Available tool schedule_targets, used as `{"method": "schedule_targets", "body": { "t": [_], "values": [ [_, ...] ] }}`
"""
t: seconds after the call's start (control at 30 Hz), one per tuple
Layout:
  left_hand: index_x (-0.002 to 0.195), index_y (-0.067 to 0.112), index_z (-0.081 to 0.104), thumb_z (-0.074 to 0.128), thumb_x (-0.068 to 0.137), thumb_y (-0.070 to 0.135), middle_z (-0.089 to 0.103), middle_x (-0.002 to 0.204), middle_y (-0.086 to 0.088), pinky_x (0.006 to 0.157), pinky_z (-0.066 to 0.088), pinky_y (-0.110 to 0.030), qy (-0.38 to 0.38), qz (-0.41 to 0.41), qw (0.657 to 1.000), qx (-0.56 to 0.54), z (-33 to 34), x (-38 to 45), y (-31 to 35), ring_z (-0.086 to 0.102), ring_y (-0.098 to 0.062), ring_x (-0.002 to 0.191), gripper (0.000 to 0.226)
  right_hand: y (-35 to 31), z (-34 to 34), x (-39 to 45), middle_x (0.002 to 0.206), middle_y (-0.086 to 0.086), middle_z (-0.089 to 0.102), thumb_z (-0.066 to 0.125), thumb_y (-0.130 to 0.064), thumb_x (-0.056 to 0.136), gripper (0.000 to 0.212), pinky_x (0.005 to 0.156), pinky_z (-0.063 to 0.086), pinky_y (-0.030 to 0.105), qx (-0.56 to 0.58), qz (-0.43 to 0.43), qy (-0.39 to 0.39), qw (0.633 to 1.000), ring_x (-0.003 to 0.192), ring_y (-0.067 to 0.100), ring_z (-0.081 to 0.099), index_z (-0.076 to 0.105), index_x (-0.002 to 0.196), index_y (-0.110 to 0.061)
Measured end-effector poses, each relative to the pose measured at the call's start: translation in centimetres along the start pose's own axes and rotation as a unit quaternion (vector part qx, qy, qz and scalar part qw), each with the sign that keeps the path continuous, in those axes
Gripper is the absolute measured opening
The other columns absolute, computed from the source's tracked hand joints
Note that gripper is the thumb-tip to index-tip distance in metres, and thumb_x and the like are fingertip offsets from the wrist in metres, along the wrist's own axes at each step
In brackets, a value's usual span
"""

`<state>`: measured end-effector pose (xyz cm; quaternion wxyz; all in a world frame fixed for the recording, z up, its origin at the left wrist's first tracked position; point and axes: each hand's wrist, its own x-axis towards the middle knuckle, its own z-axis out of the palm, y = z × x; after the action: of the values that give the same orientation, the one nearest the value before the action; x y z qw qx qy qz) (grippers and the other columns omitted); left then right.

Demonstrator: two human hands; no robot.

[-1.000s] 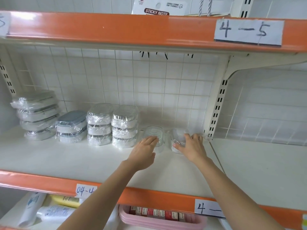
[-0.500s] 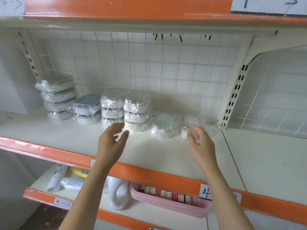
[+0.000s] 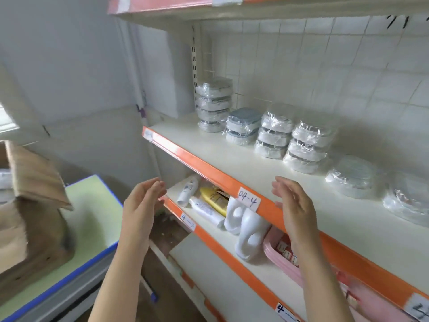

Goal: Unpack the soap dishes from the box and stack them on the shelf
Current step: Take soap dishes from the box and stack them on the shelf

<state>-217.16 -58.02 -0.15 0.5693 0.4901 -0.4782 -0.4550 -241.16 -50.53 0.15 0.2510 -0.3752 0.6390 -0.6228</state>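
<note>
Both empty hands, left and right, are held with fingers loosely spread before the orange-edged white shelf; plastic-wrapped soap dishes are stacked well beyond the fingers.

The shelf bears 4 stacks and 2 single soap dishes.

The shelf holds 14 wrapped soap dishes: stacks of 4, 2, 3, 3, and 2 singles.

"04-4" on shelf-edge label
</note>
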Motion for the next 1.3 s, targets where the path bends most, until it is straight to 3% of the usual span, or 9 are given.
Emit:
{"method": "schedule_targets", "body": {
  "t": [0.1,0.2,0.57,0.7,0.97,1.07,1.13,1.23,1.3],
  "values": [
    [0.093,0.021,0.062,0.049,0.095,0.014,0.065,0.096,-0.004,0.083,0.047,-0.030,0.051,0.009,0.998,-0.029,-4.7,0.1,0.7,0.062,-0.020,0.094,0.015,-0.9,5.1,-0.4,0.103,-0.006,0.068,0.054,-0.033,0.091,0.010,0.097,0.047,0.040,0.034,-0.006,-0.065,0.997,0.103,0.010,0.061,0.064,0.093,-0.033],
    [0.096,0.018,0.062,0.048,0.096,0.014,0.066,0.097,-0.004,0.081,0.048,-0.029,0.104,0.014,0.994,-0.026,-10.2,0.3,1.3,0.063,-0.021,0.097,0.015,-1.7,11.1,-1.7,0.104,0.001,0.066,0.047,-0.022,0.097,0.016,0.090,0.049,0.035,0.057,-0.010,-0.125,0.990,0.101,0.016,0.061,0.062,0.096,-0.027],
    [0.097,0.022,0.063,0.050,0.095,0.019,0.068,0.102,-0.003,0.090,0.049,-0.038,0.248,0.033,0.968,-0.006,-32.2,1.3,3.3,0.064,-0.021,0.103,0.014,-6.2,33.4,-11.4,0.105,-0.002,0.066,0.047,-0.031,0.096,0.014,0.077,0.046,0.025,0.099,-0.010,-0.318,0.943,0.096,0.009,0.063,0.060,0.096,-0.030],
    [0.100,0.019,0.063,0.049,0.095,0.017,0.068,0.101,-0.004,0.086,0.050,-0.030,0.284,0.032,0.958,0.004,-38.0,2.3,3.7,0.064,-0.019,0.100,0.014,-7.0,39.6,-14.4,0.102,-0.005,0.066,0.047,-0.043,0.086,0.022,0.076,0.048,0.025,0.102,-0.006,-0.357,0.928,0.093,0.006,0.063,0.060,0.097,-0.029],
    [0.095,0.020,0.062,0.051,0.095,0.017,0.065,0.094,-0.003,0.081,0.050,-0.027,0.297,0.014,0.953,0.049,-45.8,6.1,3.8,0.062,-0.014,0.089,0.011,-8.4,49.9,-16.7,0.097,-0.003,0.064,0.042,-0.028,0.098,0.017,0.082,0.048,0.032,0.047,-0.022,-0.408,0.911,0.093,0.013,0.061,0.057,0.090,-0.028],
    [0.089,0.029,0.061,0.059,0.087,0.030,0.065,0.094,0.003,0.087,0.051,-0.034,0.287,-0.007,0.953,0.091,-47.6,8.9,3.1,0.063,-0.015,0.092,0.003,-8.3,53.4,-15.5,0.091,-0.007,0.065,0.046,-0.044,0.090,0.020,0.084,0.049,0.042,-0.014,-0.051,-0.423,0.905,0.091,0.018,0.063,0.059,0.082,-0.031],
    [0.089,0.034,0.061,0.058,0.074,0.047,0.066,0.096,0.008,0.090,0.052,-0.040,0.274,-0.021,0.947,0.165,-48.8,11.0,2.7,0.064,-0.014,0.095,0.020,-8.0,55.9,-14.0,0.092,-0.009,0.066,0.040,-0.062,0.075,0.033,0.089,0.049,0.047,-0.074,-0.075,-0.433,0.895,0.094,0.017,0.063,0.060,0.082,-0.036],
    [0.104,0.026,0.059,0.060,0.082,0.042,0.063,0.099,0.006,0.092,0.049,-0.042,0.244,-0.052,0.928,0.277,-49.9,15.3,2.4,0.061,-0.015,0.096,0.027,-8.1,59.9,-12.0,0.106,-0.009,0.065,0.036,-0.067,0.071,0.039,0.093,0.046,0.047,-0.160,-0.102,-0.455,0.870,0.103,0.018,0.059,0.058,0.092,-0.043],
    [0.116,0.015,0.055,0.058,0.088,0.035,0.061,0.107,-0.001,0.091,0.047,-0.035,0.223,-0.074,0.905,0.355,-50.4,18.6,1.9,0.058,-0.018,0.100,0.035,-8.5,62.8,-10.7,0.115,-0.002,0.063,0.046,-0.049,0.084,0.036,0.097,0.042,0.037,-0.200,-0.131,-0.481,0.844,0.109,0.021,0.056,0.057,0.113,-0.031]
  ]
}}
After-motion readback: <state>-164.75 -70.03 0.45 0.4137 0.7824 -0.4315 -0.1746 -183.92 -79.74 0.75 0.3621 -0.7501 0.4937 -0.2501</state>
